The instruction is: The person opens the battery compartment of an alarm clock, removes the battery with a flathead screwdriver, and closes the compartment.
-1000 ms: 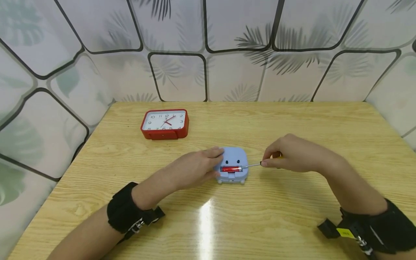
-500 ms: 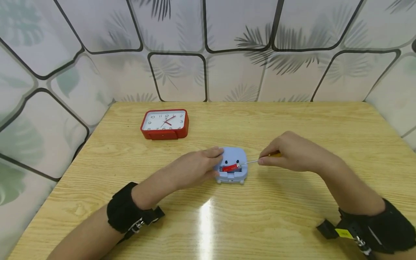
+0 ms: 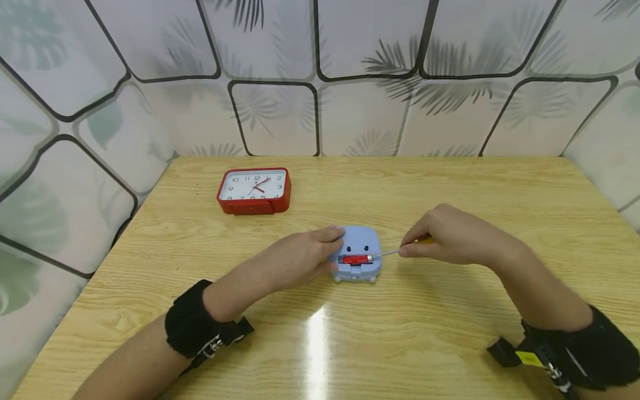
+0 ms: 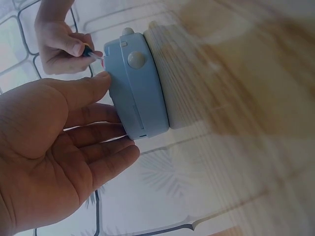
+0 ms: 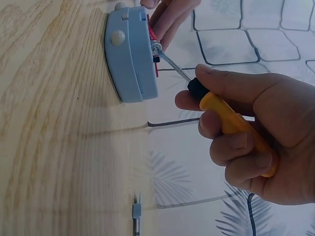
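Observation:
A small blue alarm clock (image 3: 360, 240) lies back up on the table, its two black knobs and battery slot showing. Across the slot lies a red battery (image 3: 356, 259), and part of it stands out past the clock's back in the right wrist view. My left hand (image 3: 300, 258) holds the clock by its left side, thumb near the lower back edge and fingers along the far side. My right hand (image 5: 261, 132) grips the yellow handle of a screwdriver (image 5: 231, 115). Its metal tip is right at the battery's silver end, on the right of the slot.
A red alarm clock (image 3: 255, 189) with a white dial stands farther back, to the left of the blue one. The wood-grain table (image 3: 450, 311) ends at a patterned backdrop (image 3: 360, 116) behind and on both sides. Black camera straps (image 3: 200, 319) wrap both wrists.
Half a second ago the battery's right end was tilted up out of the slot; now it lies level again. The screwdriver tip moved up, then back down. My left hand stayed put.

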`<state>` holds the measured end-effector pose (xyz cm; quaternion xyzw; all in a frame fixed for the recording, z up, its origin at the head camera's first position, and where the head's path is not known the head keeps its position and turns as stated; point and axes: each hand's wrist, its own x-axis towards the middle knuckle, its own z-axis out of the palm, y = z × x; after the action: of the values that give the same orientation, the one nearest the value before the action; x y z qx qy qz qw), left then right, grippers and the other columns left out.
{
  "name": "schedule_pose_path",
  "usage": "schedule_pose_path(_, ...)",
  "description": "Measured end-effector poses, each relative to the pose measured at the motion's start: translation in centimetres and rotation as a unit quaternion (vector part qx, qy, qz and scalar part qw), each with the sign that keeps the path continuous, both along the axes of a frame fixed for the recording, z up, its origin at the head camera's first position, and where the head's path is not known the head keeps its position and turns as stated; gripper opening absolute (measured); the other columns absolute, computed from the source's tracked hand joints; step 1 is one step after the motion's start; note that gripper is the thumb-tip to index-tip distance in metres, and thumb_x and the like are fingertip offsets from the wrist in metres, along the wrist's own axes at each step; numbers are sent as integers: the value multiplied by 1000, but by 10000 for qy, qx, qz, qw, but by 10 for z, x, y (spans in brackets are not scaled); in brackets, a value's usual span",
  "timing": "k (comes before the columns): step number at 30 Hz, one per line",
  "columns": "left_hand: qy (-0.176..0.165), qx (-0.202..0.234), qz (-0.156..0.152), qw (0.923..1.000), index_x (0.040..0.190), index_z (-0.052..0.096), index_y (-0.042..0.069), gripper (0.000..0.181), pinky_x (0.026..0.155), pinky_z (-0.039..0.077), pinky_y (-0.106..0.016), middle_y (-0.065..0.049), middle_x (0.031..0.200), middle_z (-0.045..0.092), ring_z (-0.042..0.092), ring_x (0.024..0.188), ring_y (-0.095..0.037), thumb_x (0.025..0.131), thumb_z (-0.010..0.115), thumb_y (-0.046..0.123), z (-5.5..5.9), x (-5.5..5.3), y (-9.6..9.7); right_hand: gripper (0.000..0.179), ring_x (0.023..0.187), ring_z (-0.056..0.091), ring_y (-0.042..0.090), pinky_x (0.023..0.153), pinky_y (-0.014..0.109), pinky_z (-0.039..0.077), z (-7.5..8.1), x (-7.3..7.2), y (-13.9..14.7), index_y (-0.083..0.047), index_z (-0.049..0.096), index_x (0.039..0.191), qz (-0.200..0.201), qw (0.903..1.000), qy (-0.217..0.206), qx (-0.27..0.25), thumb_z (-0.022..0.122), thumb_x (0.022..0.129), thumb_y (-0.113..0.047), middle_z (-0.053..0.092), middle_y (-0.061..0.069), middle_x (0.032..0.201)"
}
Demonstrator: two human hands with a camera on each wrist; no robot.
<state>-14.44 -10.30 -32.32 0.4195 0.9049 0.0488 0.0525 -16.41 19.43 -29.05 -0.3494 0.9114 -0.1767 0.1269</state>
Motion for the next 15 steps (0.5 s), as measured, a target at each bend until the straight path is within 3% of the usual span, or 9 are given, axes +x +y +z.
schedule_pose_path(15,-7,36,13,10000,140,56,3,52,108,48,-36,-12,154,45,53,135,-25,97,66,30,1,0,0,10,75,61,-1,70,26,54,-1,1,-2,-23,80,94,-6,9998,116,165,74,90,-30,72,-14,87)
